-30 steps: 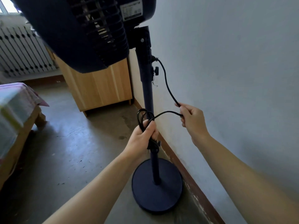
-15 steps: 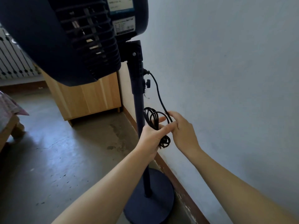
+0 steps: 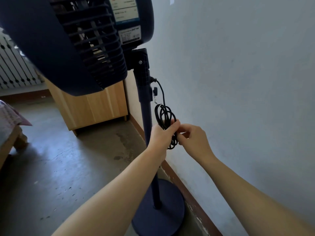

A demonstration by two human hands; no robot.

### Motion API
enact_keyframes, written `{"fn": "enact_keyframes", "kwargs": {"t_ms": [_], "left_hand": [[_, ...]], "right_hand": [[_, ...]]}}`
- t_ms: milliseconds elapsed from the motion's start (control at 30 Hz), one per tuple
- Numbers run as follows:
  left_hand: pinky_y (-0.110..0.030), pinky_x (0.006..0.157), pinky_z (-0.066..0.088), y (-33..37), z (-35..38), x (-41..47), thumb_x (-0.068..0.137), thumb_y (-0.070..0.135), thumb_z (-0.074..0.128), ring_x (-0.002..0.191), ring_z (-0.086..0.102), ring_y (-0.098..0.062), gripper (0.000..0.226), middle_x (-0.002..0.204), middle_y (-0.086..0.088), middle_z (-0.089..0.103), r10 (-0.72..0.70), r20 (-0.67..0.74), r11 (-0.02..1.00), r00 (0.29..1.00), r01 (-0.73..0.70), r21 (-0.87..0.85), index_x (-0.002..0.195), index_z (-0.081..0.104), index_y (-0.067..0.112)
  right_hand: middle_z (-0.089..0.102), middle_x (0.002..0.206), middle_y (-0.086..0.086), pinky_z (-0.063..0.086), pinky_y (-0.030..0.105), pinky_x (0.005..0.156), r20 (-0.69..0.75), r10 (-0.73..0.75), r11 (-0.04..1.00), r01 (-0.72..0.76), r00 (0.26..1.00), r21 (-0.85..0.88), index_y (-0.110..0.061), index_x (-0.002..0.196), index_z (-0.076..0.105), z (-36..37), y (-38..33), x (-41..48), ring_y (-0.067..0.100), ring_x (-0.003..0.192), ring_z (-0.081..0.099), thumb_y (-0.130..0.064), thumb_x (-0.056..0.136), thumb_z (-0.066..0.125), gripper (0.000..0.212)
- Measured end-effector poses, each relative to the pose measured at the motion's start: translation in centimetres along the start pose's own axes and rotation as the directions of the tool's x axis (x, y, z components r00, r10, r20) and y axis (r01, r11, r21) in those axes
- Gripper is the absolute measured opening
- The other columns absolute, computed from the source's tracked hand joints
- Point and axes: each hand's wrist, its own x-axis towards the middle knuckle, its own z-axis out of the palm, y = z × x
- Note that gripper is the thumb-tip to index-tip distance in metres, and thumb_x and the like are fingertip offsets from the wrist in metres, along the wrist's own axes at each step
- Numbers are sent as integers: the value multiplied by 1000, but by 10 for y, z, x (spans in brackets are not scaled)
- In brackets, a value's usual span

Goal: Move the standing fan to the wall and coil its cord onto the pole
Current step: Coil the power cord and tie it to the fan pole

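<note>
The dark blue standing fan stands beside the pale wall [image 3: 238,82], its head [image 3: 73,40] filling the upper left and its round base [image 3: 162,217] on the floor. The pole [image 3: 147,116] runs between them. A black cord [image 3: 164,114] leaves the pole's upper collar and hangs in several loops just right of the pole. My left hand [image 3: 162,135] grips the bundle of loops at its middle. My right hand [image 3: 194,140] pinches the lower part of the same bundle from the right. The cord's plug is hidden.
A light wooden cabinet [image 3: 95,108] stands against the wall behind the fan. A white radiator [image 3: 15,68] lines the far left wall. A bed corner with patterned cloth [image 3: 10,120] juts in at the left. A brown skirting board [image 3: 185,188] runs along the wall's foot.
The long open loop has been gathered into a tight bundle. My right hand has come in from the right to meet the left, and both hands have risen along the pole.
</note>
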Motion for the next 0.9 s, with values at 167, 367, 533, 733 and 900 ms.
{"fn": "enact_keyframes", "kwargs": {"t_ms": [167, 367, 533, 733, 900], "left_hand": [[-29, 73, 50, 4, -1, 3, 87, 22, 65, 81, 67, -10, 29, 65, 13, 72, -26, 26, 999, 999, 25, 20, 60, 71, 30], [-25, 55, 54, 5, -9, 5, 91, 29, 61, 50, 61, -11, 25, 56, 1, 60, -79, 86, 994, 993, 72, 81, 74, 61, 10], [-27, 54, 50, 8, -15, 2, 93, 29, 58, 48, 52, -11, 23, 53, 2, 51, -108, 176, 994, 979, 104, 29, 80, 57, 10], [-40, 78, 52, 2, -14, 1, 94, 33, 54, 60, 57, -18, 31, 61, -3, 57, -24, 152, 972, 988, -12, 233, 82, 62, 5], [-33, 72, 51, -4, -13, 4, 91, 33, 57, 54, 60, -10, 29, 52, 7, 59, 15, 194, 972, 981, -60, 229, 80, 63, 6]], "right_hand": [[68, 80, -14, 41, 10, 65, -106, -18, 998, 11, 994, -61, -32, 71, 72, -10, -4, -1, 6, 71, 61, -12, 79, 59, 24], [60, 101, 0, 39, 11, 64, -243, 15, 1000, -14, 970, 3, -18, 106, 63, -21, -13, 14, 5, 73, 52, -14, 86, 57, 22], [65, 94, -4, 42, 8, 64, -178, -198, 979, 186, 964, -81, -22, 103, 71, -18, -43, 26, 6, 72, 55, -23, 88, 62, 17], [60, 82, -10, 36, 14, 57, -189, -206, 959, 159, 960, -233, -33, 89, 74, -3, -76, 49, 4, 70, 53, -48, 79, 65, 20], [66, 90, -15, 39, 20, 56, -192, -112, 936, 38, 975, -349, -36, 85, 74, 4, -85, 55, 7, 79, 60, -54, 74, 67, 22]]}}
